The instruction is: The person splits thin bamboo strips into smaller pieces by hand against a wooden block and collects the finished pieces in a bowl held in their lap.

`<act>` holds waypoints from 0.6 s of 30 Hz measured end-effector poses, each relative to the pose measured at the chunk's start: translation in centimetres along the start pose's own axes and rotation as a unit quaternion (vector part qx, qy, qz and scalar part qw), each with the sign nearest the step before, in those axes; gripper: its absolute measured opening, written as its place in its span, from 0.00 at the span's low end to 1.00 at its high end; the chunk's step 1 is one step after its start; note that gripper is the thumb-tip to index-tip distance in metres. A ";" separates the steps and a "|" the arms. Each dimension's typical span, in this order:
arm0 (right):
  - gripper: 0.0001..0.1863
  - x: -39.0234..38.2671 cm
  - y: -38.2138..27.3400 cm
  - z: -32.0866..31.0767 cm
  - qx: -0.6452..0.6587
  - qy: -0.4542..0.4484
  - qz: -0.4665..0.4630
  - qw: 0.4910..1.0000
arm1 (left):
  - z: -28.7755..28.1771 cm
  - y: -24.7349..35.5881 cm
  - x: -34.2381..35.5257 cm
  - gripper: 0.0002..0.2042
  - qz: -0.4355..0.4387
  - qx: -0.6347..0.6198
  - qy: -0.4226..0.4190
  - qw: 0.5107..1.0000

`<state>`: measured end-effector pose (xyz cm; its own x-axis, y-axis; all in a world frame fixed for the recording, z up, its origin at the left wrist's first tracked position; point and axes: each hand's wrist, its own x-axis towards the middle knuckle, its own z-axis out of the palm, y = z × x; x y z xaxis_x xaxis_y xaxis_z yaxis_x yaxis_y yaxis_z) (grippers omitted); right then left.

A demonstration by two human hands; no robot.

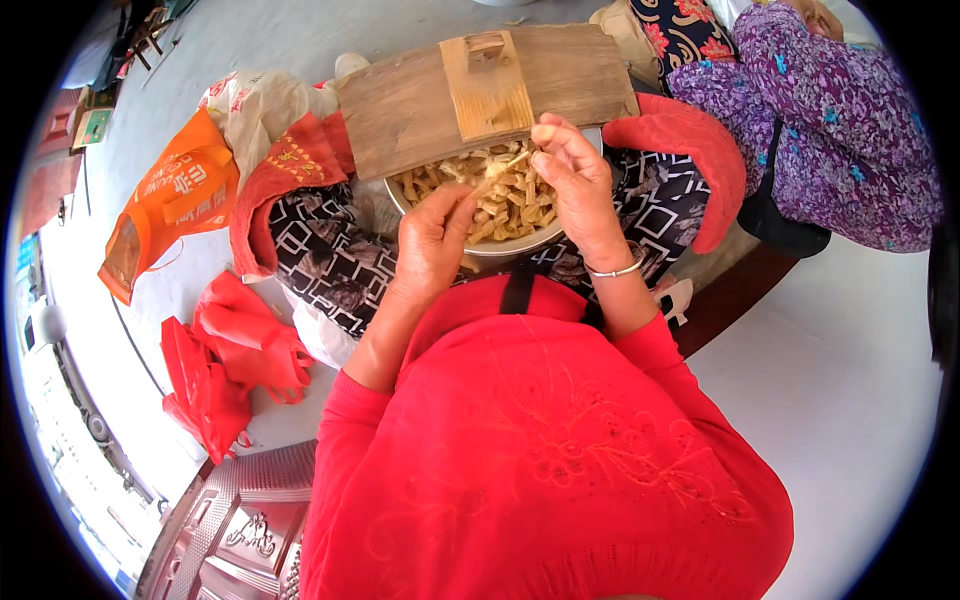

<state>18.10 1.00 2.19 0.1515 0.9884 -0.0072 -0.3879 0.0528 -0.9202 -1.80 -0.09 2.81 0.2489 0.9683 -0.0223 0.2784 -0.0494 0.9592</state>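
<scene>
**Pale strip point(494, 180) spans left hand point(432, 235) and right hand point(580, 185) over the basin point(515, 247)**

The basin is the landmark here: a light-rimmed round vessel between the person's knees, filled with short yellowish pieces point(515, 217). The pale strip lies over its mouth, in the gap between the two sets of fingertips. Its long axis slants from the near-left part of the basin up toward the far-right part. Neither hand is clearly nearer; one end of the strip lies at each.

The left hand comes over the basin's left near edge, its grip closed, thumb and forefinger pressed together on the strip's lower end. The right hand comes over the basin's right edge, with a thin bracelet point(613, 271) on the wrist; its grip pinches the upper end between thumb and fingers. The exact contact there is small and partly hidden, and whether the strip is one piece or several strands I cannot tell.

A wooden board point(585, 75) covers the far part of the basin's mouth, with a lighter wooden slat point(490, 85) on it. Red cloths point(690, 160) lie to the left and right of the basin, over patterned trousers point(330, 250). Well left of it are an orange bag point(180, 190) and, nearer the person, red bags point(240, 335).
</scene>
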 end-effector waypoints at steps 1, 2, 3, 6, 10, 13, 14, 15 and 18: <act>0.21 0.2 -0.9 -0.3 -0.012 0.028 0.051 0.998 | -0.7 0.5 0.4 0.07 0.068 0.123 0.022 0.990; 0.23 0.7 -1.7 -0.8 -0.068 0.014 0.029 0.997 | -1.1 1.4 0.7 0.07 0.077 0.160 0.022 0.984; 0.24 1.1 -2.4 -1.1 -0.125 0.003 0.009 0.992 | -1.3 1.9 1.0 0.07 0.095 0.184 0.009 0.978; 0.25 2.9 -4.8 -0.2 -0.242 -0.117 0.078 0.960 | -1.4 3.1 2.2 0.08 0.123 0.230 -0.024 0.965; 0.13 4.3 -5.0 0.3 -0.226 -0.218 0.177 0.933 | -0.6 2.1 4.0 0.07 0.114 0.136 -0.045 0.983; 0.07 5.5 -4.4 0.0 -0.221 -0.201 0.181 0.937 | -1.1 1.7 5.8 0.08 -0.039 -0.045 -0.107 0.993; 0.06 5.8 -4.4 -0.1 -0.222 -0.180 0.164 0.944 | -1.6 2.0 6.5 0.09 -0.082 -0.060 -0.127 0.987; 0.06 6.2 -4.2 -0.1 -0.223 -0.159 0.147 0.950 | -1.6 1.3 7.5 0.09 -0.072 -0.082 -0.120 0.987; 0.05 7.1 -3.5 0.5 -0.233 -0.099 0.106 0.962 | -1.9 0.5 10.0 0.08 -0.075 -0.125 -0.099 0.984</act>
<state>20.10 7.93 5.54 -0.0792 0.9803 -0.1808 0.0649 -0.1759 -0.9823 -0.95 9.99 3.59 0.4058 0.8920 -0.1991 0.0954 0.1753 0.9799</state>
